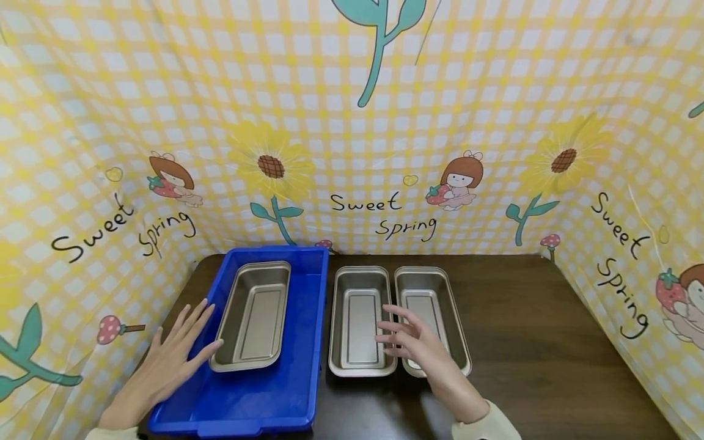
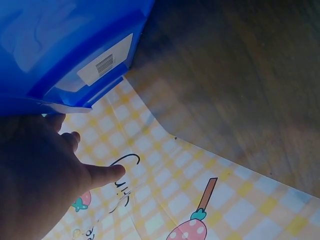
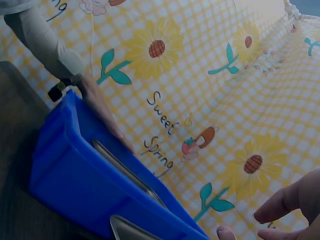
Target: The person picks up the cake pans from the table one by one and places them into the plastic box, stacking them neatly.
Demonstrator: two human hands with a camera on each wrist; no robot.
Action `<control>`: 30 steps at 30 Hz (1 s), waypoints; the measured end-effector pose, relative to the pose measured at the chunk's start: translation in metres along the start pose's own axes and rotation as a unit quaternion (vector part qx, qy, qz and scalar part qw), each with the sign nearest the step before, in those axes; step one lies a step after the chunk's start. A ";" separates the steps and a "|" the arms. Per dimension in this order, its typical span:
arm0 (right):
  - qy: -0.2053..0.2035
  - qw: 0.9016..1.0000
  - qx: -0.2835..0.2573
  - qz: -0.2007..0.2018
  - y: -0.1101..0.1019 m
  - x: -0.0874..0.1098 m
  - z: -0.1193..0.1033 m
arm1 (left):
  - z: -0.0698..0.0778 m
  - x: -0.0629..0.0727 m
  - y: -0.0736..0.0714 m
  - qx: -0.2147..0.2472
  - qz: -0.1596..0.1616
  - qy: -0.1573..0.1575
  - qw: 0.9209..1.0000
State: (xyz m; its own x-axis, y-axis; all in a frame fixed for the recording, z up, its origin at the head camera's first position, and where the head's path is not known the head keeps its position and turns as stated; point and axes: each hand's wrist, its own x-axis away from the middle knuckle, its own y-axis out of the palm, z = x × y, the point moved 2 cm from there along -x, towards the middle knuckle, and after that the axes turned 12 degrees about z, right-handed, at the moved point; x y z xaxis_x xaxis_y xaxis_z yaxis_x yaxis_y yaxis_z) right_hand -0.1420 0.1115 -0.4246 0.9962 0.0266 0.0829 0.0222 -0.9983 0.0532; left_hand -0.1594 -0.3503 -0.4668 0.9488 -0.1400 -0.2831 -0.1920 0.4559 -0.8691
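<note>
In the head view, a metal loaf pan [image 1: 258, 318] lies inside a blue plastic bin [image 1: 321, 305], toward its left side. My left hand [image 1: 170, 360] is at the bin's left rim with fingers spread, its thumb close to that pan's edge; whether the thumb touches cannot be told. Two more loaf pans stand side by side right of the bin, a middle pan [image 1: 360, 330] and a right pan [image 1: 462, 348]. Over these two hovers my right hand [image 1: 420, 348], fingers apart and slightly bent, holding nothing. It hides part of the right pan.
The dark wooden table [image 1: 528, 342] extends to the right of the pans. A yellow checked cloth [image 1: 352, 134] with flower prints hangs behind and along both sides. The left wrist view shows a barcode label [image 2: 105, 62] on the bin's outer wall.
</note>
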 end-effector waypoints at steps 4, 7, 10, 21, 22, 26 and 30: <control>-0.002 1.000 0.003 0.024 -0.018 0.001 0.003 | 0.000 0.000 0.001 0.004 -0.003 -0.008 1.000; -0.001 0.999 0.011 0.040 -0.032 0.002 0.004 | 0.000 0.001 0.002 0.007 -0.002 -0.011 1.000; -0.001 0.998 0.019 0.065 -0.048 0.004 0.007 | 0.001 0.002 0.003 0.010 -0.003 -0.013 1.000; -0.008 0.991 0.049 0.121 -0.087 0.012 0.020 | -0.001 0.004 0.004 0.014 0.005 -0.013 1.000; -0.010 0.991 0.054 0.125 -0.090 0.013 0.021 | 0.000 0.004 0.004 0.014 0.005 -0.014 1.000; -0.005 0.988 0.074 0.138 -0.099 0.017 0.026 | 0.000 0.003 0.005 0.017 0.004 -0.015 1.000; 0.002 0.985 0.086 0.153 -0.109 0.021 0.034 | 0.000 0.002 0.005 0.015 0.006 -0.012 1.000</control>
State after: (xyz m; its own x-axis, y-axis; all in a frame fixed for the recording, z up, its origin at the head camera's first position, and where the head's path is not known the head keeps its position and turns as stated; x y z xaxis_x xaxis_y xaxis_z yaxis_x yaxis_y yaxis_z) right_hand -0.1202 0.2187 -0.4627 0.9581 -0.2768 0.0733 -0.2645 -0.9536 -0.1435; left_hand -0.1587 -0.3485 -0.4713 0.9525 -0.1131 -0.2827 -0.1958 0.4834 -0.8532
